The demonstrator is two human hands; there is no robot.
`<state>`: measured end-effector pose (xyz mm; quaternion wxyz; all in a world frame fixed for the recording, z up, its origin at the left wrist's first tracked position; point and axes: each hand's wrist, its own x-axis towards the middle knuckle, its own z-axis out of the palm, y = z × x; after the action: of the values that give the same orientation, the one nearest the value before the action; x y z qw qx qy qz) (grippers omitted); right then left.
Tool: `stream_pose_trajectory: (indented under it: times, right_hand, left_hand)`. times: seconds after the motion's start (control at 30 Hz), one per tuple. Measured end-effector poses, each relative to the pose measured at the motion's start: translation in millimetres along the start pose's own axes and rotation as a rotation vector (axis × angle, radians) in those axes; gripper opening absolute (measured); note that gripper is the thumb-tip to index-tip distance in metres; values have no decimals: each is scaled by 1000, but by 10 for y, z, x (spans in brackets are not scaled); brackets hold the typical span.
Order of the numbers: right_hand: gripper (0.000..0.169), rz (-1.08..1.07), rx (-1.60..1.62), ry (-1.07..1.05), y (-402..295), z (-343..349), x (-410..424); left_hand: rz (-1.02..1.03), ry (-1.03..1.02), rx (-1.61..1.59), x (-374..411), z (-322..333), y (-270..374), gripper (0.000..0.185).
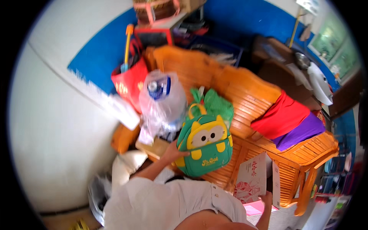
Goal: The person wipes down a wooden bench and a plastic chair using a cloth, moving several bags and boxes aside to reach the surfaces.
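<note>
A green and yellow child's backpack with a cat face (211, 155) rests upright at the bench in front of me. My left hand (174, 153) grips its left side, thumb across the front. Lower right, my right hand (266, 198) holds the edge of an open cardboard box (250, 178) printed in red. The box is tilted, and its inside is mostly hidden. Behind the backpack lies a green mesh bag (220, 105). A large water bottle wrapped in clear plastic (164, 106) stands to its left.
The slatted wooden bench (244, 99) runs across the view, with red cloth (283, 116) and purple cloth (300, 130) over it. A red bag (130, 83) stands by the wall at left. A white sack (126, 165) and a grey plastic bag (99, 194) are beside me.
</note>
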<state>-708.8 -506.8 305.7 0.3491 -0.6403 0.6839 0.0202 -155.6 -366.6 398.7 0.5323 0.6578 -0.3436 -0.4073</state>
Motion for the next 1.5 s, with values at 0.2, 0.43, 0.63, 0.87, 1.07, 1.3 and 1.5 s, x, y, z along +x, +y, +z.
stream_pose_trajectory:
  times: [0.2, 0.43, 0.63, 0.87, 1.07, 1.3, 1.5]
  right_hand:
    - [35, -235, 74, 298, -63, 265, -666]
    - [43, -137, 21, 427, -253, -25, -1377]
    - [26, -9, -147, 316, 383, -66, -997]
    - [27, -71, -80, 383, 973, 551, -557]
    - [26, -2, 66, 303, 577, 1114, -524]
    - [25, 73, -31, 320, 235, 1115, -561]
    - [23, -15, -15, 259, -404, 1649, -16]
  left_hand:
    - [-187, -84, -394, 370, -78, 307, 60]
    - [-31, -62, -345, 414, 433, 629, 54]
    - [-43, -193, -431, 314, 1150, 535, 56]
    - [-276, -97, -455, 812, 1688, 534, 46]
    - [-216, -221, -646, 997, 1313, 582, 52]
    - [-5, -103, -850, 965, 1031, 1340, 51]
    - [288, -4, -702, 1078, 468, 1527, 49]
